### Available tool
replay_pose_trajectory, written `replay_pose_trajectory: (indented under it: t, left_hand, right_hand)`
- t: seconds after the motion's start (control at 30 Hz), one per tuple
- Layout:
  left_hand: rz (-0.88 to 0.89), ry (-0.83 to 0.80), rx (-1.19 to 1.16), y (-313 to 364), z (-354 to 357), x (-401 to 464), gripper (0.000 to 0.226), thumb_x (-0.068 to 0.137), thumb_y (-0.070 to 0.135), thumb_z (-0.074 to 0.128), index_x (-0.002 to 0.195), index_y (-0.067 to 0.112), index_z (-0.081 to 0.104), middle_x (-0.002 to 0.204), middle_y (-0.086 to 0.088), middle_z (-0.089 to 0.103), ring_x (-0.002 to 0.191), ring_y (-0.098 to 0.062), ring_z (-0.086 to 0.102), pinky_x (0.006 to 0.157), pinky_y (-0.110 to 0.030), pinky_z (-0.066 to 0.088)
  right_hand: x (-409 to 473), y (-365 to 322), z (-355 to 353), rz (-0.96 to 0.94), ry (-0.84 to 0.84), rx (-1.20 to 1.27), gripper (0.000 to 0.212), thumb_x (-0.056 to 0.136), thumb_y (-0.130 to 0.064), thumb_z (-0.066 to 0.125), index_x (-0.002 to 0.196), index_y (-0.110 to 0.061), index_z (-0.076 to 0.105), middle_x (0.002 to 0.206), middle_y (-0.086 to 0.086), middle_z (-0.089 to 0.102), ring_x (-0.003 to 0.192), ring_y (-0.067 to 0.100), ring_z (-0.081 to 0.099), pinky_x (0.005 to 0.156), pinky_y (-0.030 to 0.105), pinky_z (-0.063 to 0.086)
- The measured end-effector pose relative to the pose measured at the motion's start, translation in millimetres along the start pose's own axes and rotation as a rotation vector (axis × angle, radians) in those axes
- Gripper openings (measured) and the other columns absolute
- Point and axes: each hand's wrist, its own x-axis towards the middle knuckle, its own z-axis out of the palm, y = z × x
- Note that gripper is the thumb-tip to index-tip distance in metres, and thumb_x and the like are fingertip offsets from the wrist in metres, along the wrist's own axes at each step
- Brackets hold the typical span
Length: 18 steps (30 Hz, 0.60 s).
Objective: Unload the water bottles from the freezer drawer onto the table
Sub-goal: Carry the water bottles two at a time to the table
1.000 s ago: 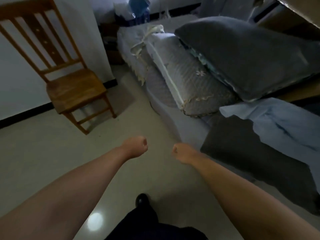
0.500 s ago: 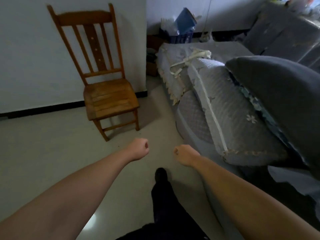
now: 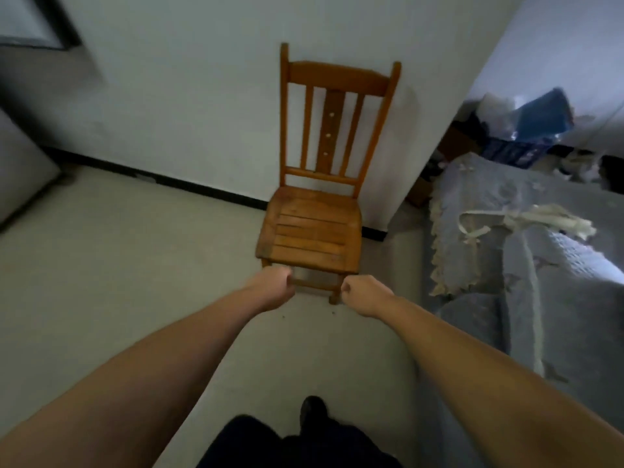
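Smooth pale floor point(image 3: 118, 282), slatted wooden chair point(image 3: 314, 231)

A chair point(image 3: 312, 197) stands on the floor point(image 3: 101, 265) with its back against the wall point(image 3: 185, 96), facing the person. The left hand point(image 3: 273, 287) and the right hand point(image 3: 366, 295) are held out side by side in front of the chair's seat (apart from each other, each fist closed on nothing). To the right of the chair lies a bed point(image 3: 506, 238), with a heap of bags and boxes point(image 3: 526, 130) behind it. A shoe point(image 3: 312, 412) rests on the floor below the hands.
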Motion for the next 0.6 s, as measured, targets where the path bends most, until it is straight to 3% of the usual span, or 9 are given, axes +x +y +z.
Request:
replay_pose_trajectory:
  t: [0.13, 0.27, 0.47, 0.53, 0.6]
  left_hand:
    - [-0.17, 0.078, -0.1, -49, -30, 18, 0.027, 0.095, 0.027, 0.047, 0.113, 0.012, 0.061, 0.119, -0.01, 0.063, 0.11, -0.029, 0.058, 0.088, -0.033, 0.046]
    - [-0.286, 0.111, -0.168, -117, -57, 35, 0.027, 0.094, 0.025, 0.047, 0.115, 0.013, 0.06, 0.12, -0.009, 0.06, 0.108, -0.027, 0.058, 0.081, -0.029, 0.043]
    - [-0.365, 0.145, -0.212, -228, -116, 70, 0.021, 0.091, 0.022, 0.051, 0.105, 0.014, 0.063, 0.117, -0.006, 0.063, 0.109, -0.024, 0.059, 0.086, -0.027, 0.045]
    - [-0.391, 0.163, -0.216, -268, -149, 80, 0.021, 0.091, 0.023, 0.05, 0.105, 0.015, 0.063, 0.116, -0.006, 0.063, 0.109, -0.025, 0.059, 0.086, -0.027, 0.045]
    - [-0.406, 0.167, -0.218, -297, -176, 86, 0.023, 0.091, 0.023, 0.049, 0.106, 0.014, 0.062, 0.117, -0.007, 0.063, 0.109, -0.025, 0.059, 0.087, -0.028, 0.045]
  right_hand:
    - [65, -57, -21, -0.128, -0.08, -0.082, 0.026, 0.092, -0.024, 0.043, 0.105, -0.016, 0.064, 0.11, 0.007, 0.065, 0.097, 0.025, 0.062, 0.086, 0.041, 0.054]
    - [123, -127, -27, -0.266, -0.123, -0.201, 0.028, 0.093, -0.023, 0.044, 0.107, -0.013, 0.066, 0.113, 0.008, 0.064, 0.102, 0.027, 0.06, 0.081, 0.032, 0.049]
    - [213, -239, -43, -0.337, -0.138, -0.266, 0.032, 0.093, -0.021, 0.043, 0.111, -0.006, 0.065, 0.115, 0.013, 0.064, 0.105, 0.03, 0.059, 0.088, 0.035, 0.05]
    - [244, -281, -48, -0.34, -0.158, -0.272, 0.031, 0.092, -0.019, 0.042, 0.104, -0.004, 0.066, 0.111, 0.014, 0.065, 0.102, 0.03, 0.06, 0.086, 0.033, 0.05]
    - [265, -315, -56, -0.353, -0.165, -0.304, 0.025, 0.091, -0.016, 0.042, 0.085, -0.004, 0.063, 0.094, 0.016, 0.064, 0.089, 0.03, 0.06, 0.074, 0.029, 0.046]
